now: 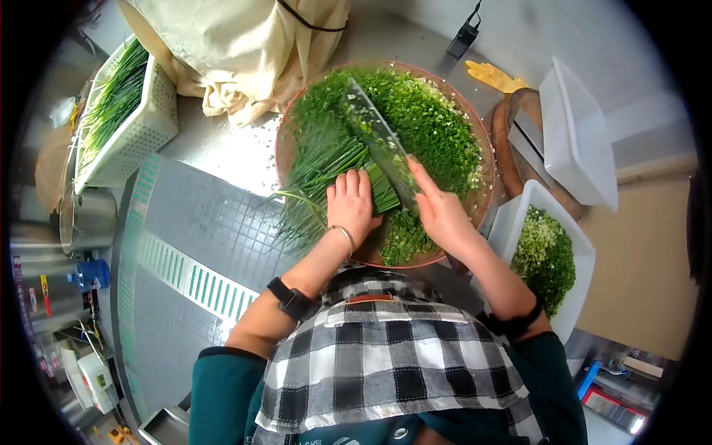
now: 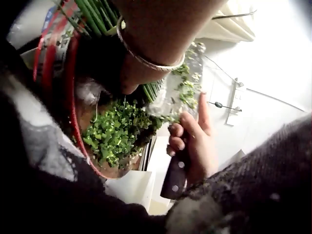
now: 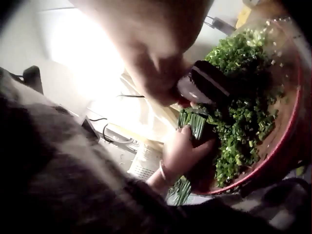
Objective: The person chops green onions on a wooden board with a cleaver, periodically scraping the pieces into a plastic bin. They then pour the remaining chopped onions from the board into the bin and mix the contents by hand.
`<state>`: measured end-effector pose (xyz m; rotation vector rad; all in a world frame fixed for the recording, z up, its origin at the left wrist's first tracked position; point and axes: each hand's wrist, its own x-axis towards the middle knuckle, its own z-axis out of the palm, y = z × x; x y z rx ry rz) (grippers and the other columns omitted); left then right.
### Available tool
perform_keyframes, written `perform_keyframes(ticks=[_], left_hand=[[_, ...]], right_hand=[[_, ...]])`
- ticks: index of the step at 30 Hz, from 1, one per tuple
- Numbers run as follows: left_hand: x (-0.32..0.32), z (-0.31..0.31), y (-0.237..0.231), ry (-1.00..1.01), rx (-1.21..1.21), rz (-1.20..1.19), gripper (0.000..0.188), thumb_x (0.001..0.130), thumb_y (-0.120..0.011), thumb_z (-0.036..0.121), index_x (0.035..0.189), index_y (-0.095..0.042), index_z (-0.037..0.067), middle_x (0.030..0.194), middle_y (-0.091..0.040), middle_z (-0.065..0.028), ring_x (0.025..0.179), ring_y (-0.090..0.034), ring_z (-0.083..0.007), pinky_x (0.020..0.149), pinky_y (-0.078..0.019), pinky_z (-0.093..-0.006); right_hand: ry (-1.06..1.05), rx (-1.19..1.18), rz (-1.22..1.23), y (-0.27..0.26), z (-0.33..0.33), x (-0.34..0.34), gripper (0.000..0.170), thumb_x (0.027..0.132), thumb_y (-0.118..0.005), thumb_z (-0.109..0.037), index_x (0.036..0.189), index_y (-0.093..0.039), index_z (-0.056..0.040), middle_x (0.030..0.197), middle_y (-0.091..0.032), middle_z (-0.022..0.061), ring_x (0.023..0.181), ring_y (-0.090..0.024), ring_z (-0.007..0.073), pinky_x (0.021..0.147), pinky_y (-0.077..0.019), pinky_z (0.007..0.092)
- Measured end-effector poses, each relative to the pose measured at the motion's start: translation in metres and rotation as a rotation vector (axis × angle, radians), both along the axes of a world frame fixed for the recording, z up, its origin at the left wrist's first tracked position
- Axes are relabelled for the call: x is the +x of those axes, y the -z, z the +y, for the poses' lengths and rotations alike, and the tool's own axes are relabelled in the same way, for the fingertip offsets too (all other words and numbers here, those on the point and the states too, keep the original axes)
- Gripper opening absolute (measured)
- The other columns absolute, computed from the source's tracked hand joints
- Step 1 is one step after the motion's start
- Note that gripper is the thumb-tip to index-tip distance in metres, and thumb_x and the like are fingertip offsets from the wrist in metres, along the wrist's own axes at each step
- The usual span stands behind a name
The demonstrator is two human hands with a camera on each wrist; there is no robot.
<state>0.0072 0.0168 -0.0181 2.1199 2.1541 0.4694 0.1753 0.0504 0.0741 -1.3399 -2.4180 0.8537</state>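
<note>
Just past the checked apron (image 1: 400, 356), the left hand (image 1: 350, 204) presses on the uncut greens (image 1: 326, 159), fingers laid across the bundle with the thumb closing in at the side. The right hand (image 1: 443, 219) has a firm hold on the knife (image 1: 384, 144), three fingers wrapped round the handle and the forefinger stretched out along the blade. The bundle lies on the round board (image 1: 486, 194), its cut end just beside the blade, with the chopped pile (image 1: 445, 130) spread beyond. I'd call this mid-chopping. The next stroke, I reckon, wants the left fingertips eased back and the bundle held tight. Right of the board, the white tub (image 1: 584, 276) holds chopped greens; farther off to the left, the basket (image 1: 153, 119) holds whole ones.
</note>
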Motion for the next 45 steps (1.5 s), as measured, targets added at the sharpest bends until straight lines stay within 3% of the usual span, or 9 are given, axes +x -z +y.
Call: perform_keyframes(ticks=[3,11,16,18,26,29,34,38,45], left_hand=[[-0.001,-0.001,-0.003,0.015,-0.007,-0.013,0.095,0.053,-0.082,0.034,0.127,-0.035,-0.003,0.121,-0.042,-0.0155,0.112,-0.041,-0.0301,0.089,-0.035,-0.0393],[0.001,0.0,-0.007,0.019,-0.111,-0.022,0.097,0.052,-0.082,0.035,0.128,-0.035,-0.004,0.123,-0.04,-0.0164,0.114,-0.039,-0.0309,0.09,-0.0342,-0.04],[0.002,0.005,0.006,-0.022,0.0,0.075,0.055,0.071,-0.063,0.017,0.119,-0.045,0.0,0.11,-0.048,-0.0131,0.101,-0.046,-0.0277,0.083,-0.0385,-0.0372],[0.001,0.006,0.004,-0.043,0.194,0.076,0.031,0.076,-0.051,0.014,0.105,-0.053,0.005,0.096,-0.053,-0.0105,0.089,-0.052,-0.0256,0.076,-0.0415,-0.037],[-0.044,0.023,-0.048,0.023,0.162,0.027,0.085,0.051,-0.08,0.042,0.121,-0.048,0.007,0.138,-0.03,-0.0207,0.127,-0.026,-0.0415,0.099,-0.0257,-0.0535],[-0.066,0.044,-0.036,-0.082,0.105,-0.041,0.125,0.045,-0.079,0.058,0.14,-0.022,0.001,0.146,-0.011,-0.0262,0.134,-0.007,-0.047,0.105,-0.0129,-0.0604],[-0.08,0.056,-0.019,-0.246,-0.179,-0.073,0.134,0.044,-0.074,0.07,0.139,-0.017,-0.006,0.143,-0.018,-0.0276,0.133,-0.014,-0.0454,0.106,-0.0208,-0.0518],[-0.056,0.041,-0.016,-0.213,-0.083,-0.193,0.121,0.046,-0.08,0.056,0.133,-0.026,-0.008,0.124,-0.041,-0.0229,0.108,-0.046,-0.0373,0.089,-0.0416,-0.0441],[-0.004,0.005,-0.018,-0.279,0.018,-0.106,0.13,0.043,-0.084,0.052,0.137,-0.016,-0.008,0.134,-0.028,-0.0313,0.122,-0.032,-0.0437,0.101,-0.0273,-0.0477]], right_hand=[[0.019,-0.078,0.027,-0.024,-0.027,0.016,0.059,0.087,-0.045,0.002,0.141,-0.025,-0.0086,0.108,-0.055,0.0274,0.074,-0.061,0.0413,0.063,-0.0467,0.0407],[0.003,0.016,0.087,0.042,-0.004,-0.012,0.065,0.087,-0.042,-0.003,0.144,-0.015,-0.0187,0.064,-0.056,0.0263,0.059,-0.056,0.0425,0.053,-0.0412,0.0495],[0.042,-0.048,-0.097,0.04,0.007,-0.025,0.063,0.086,-0.045,-0.001,0.143,-0.02,-0.0114,0.097,-0.059,0.0265,0.071,-0.058,0.0431,0.061,-0.0446,0.0477],[0.05,0.105,0.021,0.057,0.008,-0.017,0.064,0.087,-0.043,-0.008,0.144,-0.017,-0.0204,0.064,-0.058,0.0233,0.058,-0.058,0.0397,0.055,-0.0451,0.048],[0.045,0.0,0.029,0.043,0.007,-0.018,0.067,0.086,-0.045,-0.001,0.144,-0.018,-0.0172,0.077,-0.058,0.0276,0.065,-0.056,0.0427,0.06,-0.0425,0.0476],[0.043,0.003,0.011,0.046,0.008,-0.017,0.067,0.086,-0.045,-0.001,0.144,-0.017,-0.0181,0.077,-0.058,0.0277,0.065,-0.057,0.0427,0.059,-0.0424,0.0476],[0.031,-0.021,0.0,0.042,0.008,-0.018,0.067,0.086,-0.045,-0.002,0.144,-0.016,-0.0166,0.079,-0.058,0.0285,0.064,-0.057,0.0427,0.058,-0.042,0.0481],[0.008,0.038,0.016,0.046,0.007,-0.017,0.065,0.088,-0.043,-0.005,0.145,-0.014,-0.0176,0.063,-0.057,0.0222,0.056,-0.056,0.0393,0.052,-0.0416,0.047],[0.014,0.061,0.015,0.05,0.005,-0.02,0.065,0.087,-0.043,-0.004,0.145,-0.015,-0.0178,0.061,-0.057,0.0224,0.055,-0.056,0.0386,0.052,-0.0419,0.0461]])
